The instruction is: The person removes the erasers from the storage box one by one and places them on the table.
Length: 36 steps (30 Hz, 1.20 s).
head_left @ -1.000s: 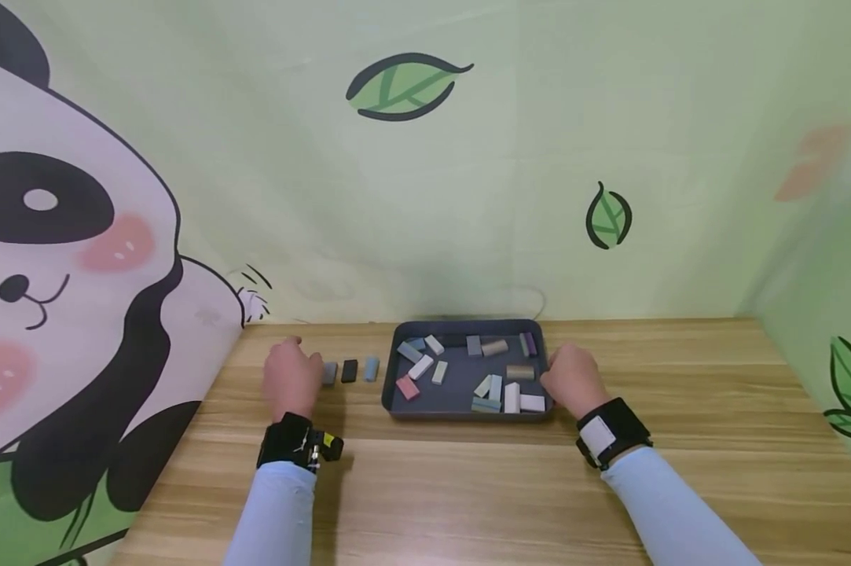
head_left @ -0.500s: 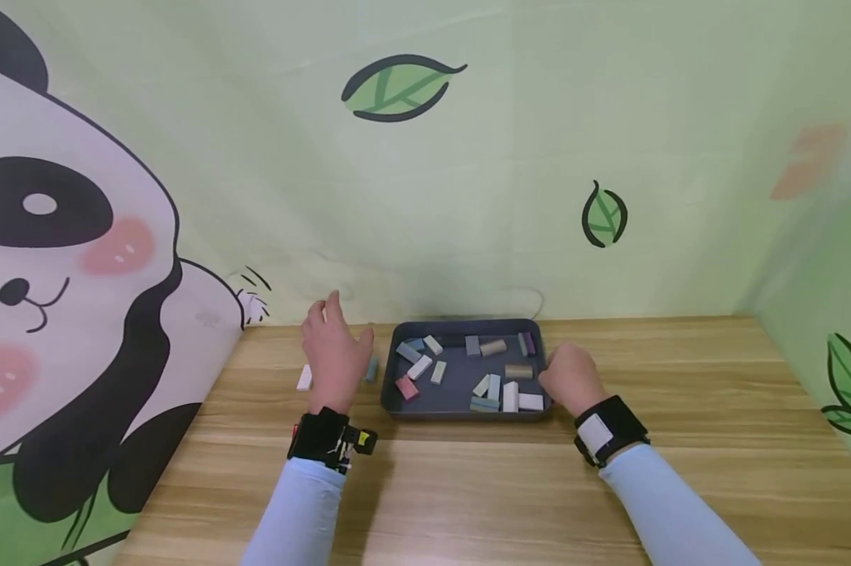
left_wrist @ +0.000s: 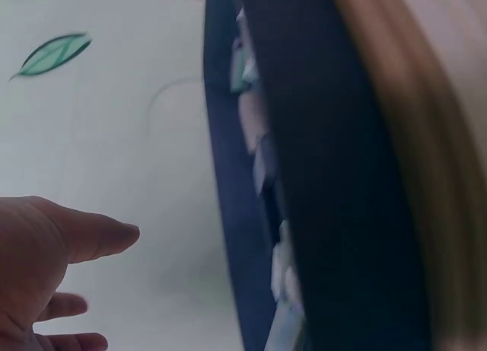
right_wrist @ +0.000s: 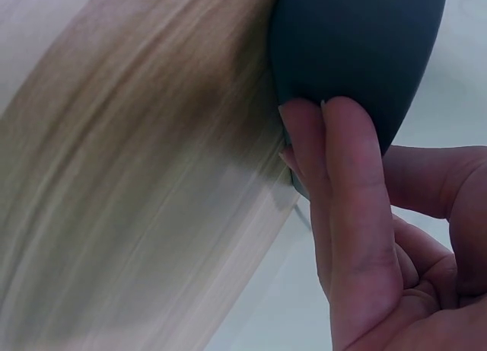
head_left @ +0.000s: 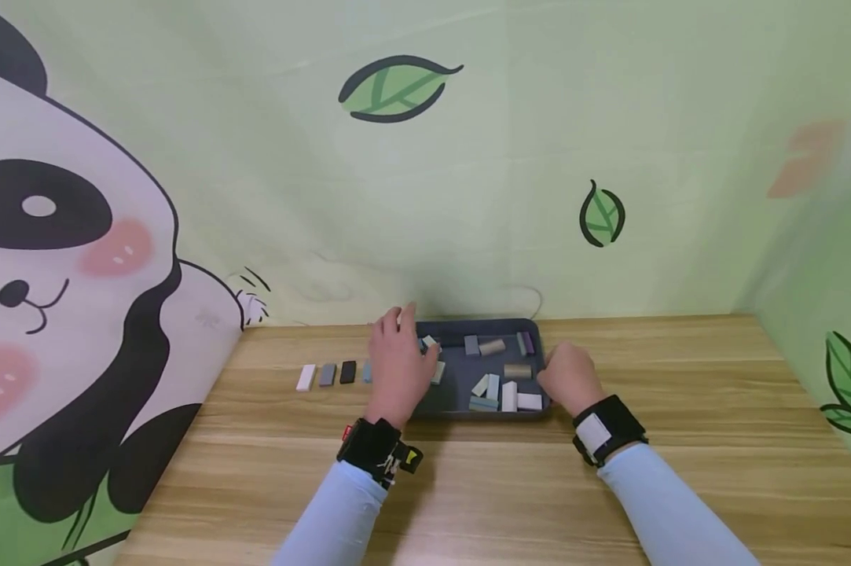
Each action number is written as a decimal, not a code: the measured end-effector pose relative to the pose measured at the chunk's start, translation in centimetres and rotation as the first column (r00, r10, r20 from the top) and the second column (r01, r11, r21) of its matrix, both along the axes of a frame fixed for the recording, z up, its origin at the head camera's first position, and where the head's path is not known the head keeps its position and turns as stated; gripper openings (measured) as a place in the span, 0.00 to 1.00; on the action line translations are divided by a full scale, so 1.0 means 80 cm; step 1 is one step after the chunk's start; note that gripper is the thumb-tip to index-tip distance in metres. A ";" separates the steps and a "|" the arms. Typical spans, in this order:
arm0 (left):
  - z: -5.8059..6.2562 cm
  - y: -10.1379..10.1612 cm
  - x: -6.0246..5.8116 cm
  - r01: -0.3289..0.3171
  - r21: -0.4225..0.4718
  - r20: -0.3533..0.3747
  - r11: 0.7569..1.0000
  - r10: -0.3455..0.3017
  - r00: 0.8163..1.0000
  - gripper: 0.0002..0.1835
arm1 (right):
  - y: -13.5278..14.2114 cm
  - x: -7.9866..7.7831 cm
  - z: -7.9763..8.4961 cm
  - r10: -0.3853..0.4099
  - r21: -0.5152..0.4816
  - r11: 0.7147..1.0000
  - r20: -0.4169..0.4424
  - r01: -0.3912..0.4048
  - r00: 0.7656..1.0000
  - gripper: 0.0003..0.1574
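Over the left end of a dark grey tray (head_left: 456,387) is my left hand (head_left: 400,365), its fingers spread and holding nothing. It hides the tray's left side and some blocks there. At the tray's right end, my right hand (head_left: 572,380) pinches the side wall. In the right wrist view the fingers (right_wrist: 354,183) press the outside of the wall, and the thumb goes behind the rim. Small rectangular blocks lie in the tray, among them a white block (head_left: 509,397), a tan block (head_left: 518,371) and a purple block (head_left: 528,343).
Left of the tray, small blocks lie in a row on the wooden table (head_left: 482,487): a white block (head_left: 306,377), a grey block (head_left: 328,374), a black block (head_left: 348,372) and a blue block (head_left: 367,372), partly hidden. A printed cloth wall (head_left: 482,236) stands behind.
My left hand has moved right, from the left end of the block row to over the tray, its fingers spreading. The white block it covered now shows. My right hand has stayed at the tray wall.
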<state>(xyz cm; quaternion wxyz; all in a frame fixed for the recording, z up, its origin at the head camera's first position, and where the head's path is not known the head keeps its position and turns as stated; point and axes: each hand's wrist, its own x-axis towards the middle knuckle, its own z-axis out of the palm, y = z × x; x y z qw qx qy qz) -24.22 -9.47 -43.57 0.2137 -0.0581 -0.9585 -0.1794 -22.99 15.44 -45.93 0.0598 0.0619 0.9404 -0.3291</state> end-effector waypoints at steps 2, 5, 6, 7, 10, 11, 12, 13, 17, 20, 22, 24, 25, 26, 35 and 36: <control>-0.008 0.010 0.000 0.030 -0.030 0.016 0.999 -0.030 0.999 0.35 | 0.001 0.000 0.000 0.001 0.001 1.000 0.002 -0.001 1.000 0.11; -0.019 0.022 -0.001 0.058 -0.067 0.069 0.996 -0.053 0.996 0.33 | 0.001 -0.001 -0.001 0.001 0.008 1.000 0.004 -0.001 1.000 0.12; -0.023 0.025 -0.001 0.064 -0.072 0.090 0.995 -0.057 0.994 0.32 | 0.002 -0.001 -0.001 0.002 0.007 1.000 0.002 -0.002 1.000 0.12; -0.027 0.028 -0.002 0.068 -0.075 0.114 0.995 -0.059 0.992 0.33 | 0.002 -0.001 -0.001 0.002 0.008 1.000 0.004 -0.002 1.000 0.12; -0.037 0.035 -0.004 0.068 -0.064 0.186 0.996 -0.055 0.981 0.34 | 0.002 -0.001 -0.002 -0.001 0.006 1.000 0.008 0.001 1.000 0.10; -0.039 0.037 -0.006 0.066 -0.059 0.210 0.996 -0.052 0.976 0.34 | 0.002 -0.002 -0.002 -0.001 0.005 1.000 0.010 0.001 1.000 0.10; -0.041 0.039 -0.007 0.061 -0.058 0.236 0.996 -0.045 0.971 0.34 | 0.003 -0.002 -0.002 0.000 0.004 1.000 0.011 0.000 1.000 0.09; -0.044 0.041 -0.008 0.056 -0.061 0.260 0.997 -0.038 0.965 0.35 | 0.003 -0.002 -0.002 0.002 0.005 1.000 0.010 -0.002 1.000 0.09; -0.048 0.045 -0.008 0.046 -0.084 0.328 0.995 -0.016 0.945 0.33 | 0.003 -0.001 -0.001 -0.007 -0.009 1.000 0.014 0.007 1.000 0.09; -0.051 0.046 -0.006 0.052 -0.122 0.351 0.991 -0.006 0.936 0.28 | 0.003 0.000 -0.002 -0.012 -0.023 1.000 0.013 0.012 1.000 0.09; -0.053 0.046 -0.005 0.051 -0.139 0.366 0.989 0.003 0.931 0.24 | 0.003 0.000 -0.002 -0.008 -0.020 1.000 0.008 0.008 1.000 0.09; -0.055 0.045 -0.005 0.061 -0.160 0.375 0.985 0.004 0.927 0.21 | 0.002 0.000 -0.002 -0.004 -0.018 1.000 0.005 0.004 1.000 0.10; -0.055 0.045 -0.005 0.065 -0.166 0.380 0.984 0.003 0.925 0.19 | 0.002 0.000 -0.002 -0.003 -0.018 1.000 0.004 0.003 1.000 0.10; -0.056 0.045 -0.005 0.073 -0.172 0.383 0.982 -0.002 0.924 0.18 | 0.002 0.000 -0.002 -0.003 -0.017 1.000 0.006 0.003 1.000 0.11; -0.058 0.043 -0.002 0.166 -0.207 0.344 0.964 -0.087 0.935 0.12 | 0.003 -0.001 -0.004 -0.001 -0.014 1.000 -0.002 0.001 1.000 0.09; -0.057 0.043 -0.001 0.172 -0.200 0.339 0.964 -0.096 0.936 0.12 | 0.003 -0.001 -0.005 0.000 -0.014 1.000 -0.003 0.000 1.000 0.10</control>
